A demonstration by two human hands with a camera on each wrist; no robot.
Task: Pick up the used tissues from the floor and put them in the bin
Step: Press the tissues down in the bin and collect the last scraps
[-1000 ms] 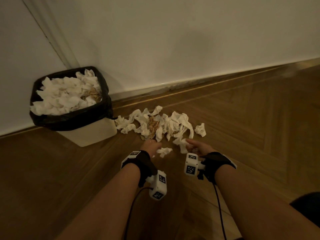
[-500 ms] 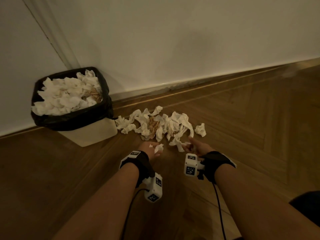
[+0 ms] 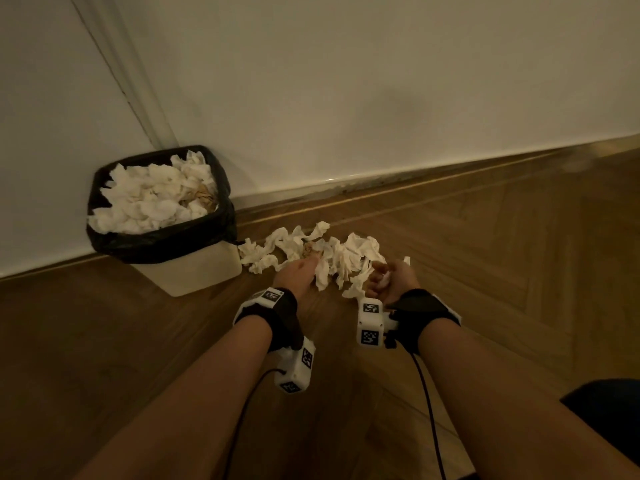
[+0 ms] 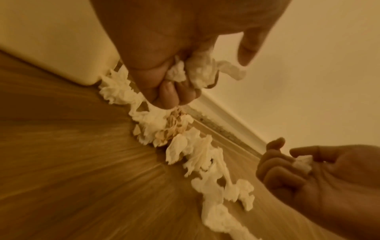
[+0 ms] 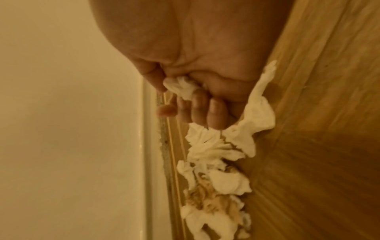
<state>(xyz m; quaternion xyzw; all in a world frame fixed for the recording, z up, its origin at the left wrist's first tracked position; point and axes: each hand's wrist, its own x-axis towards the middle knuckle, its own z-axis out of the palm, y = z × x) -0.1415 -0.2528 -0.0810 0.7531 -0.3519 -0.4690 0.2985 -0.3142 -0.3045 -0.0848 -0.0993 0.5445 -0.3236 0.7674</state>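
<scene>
left hand [image 4: 164, 53] and right hand [image 5: 205, 68] each clutch crumpled, seemingly soft tissues [image 3: 332, 258] over wood floor [image 3: 519, 271].

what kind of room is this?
Probably a home or hotel room corner: herringbone wood floor, plain white wall with a skirting board, and a small bin with a black liner standing in the corner.

Head view: from above, looking forward and down at both forearms, wooden floor [image 3: 519, 271] and wall [image 3: 346, 98]. Left wrist view: close under the palm, facing along the fingers toward the skirting. Right wrist view: likewise close, rolled sideways. Shared by all three: the floor's tissue pile [image 3: 332, 258] [image 4: 197, 155] [image 5: 213, 178].
</scene>
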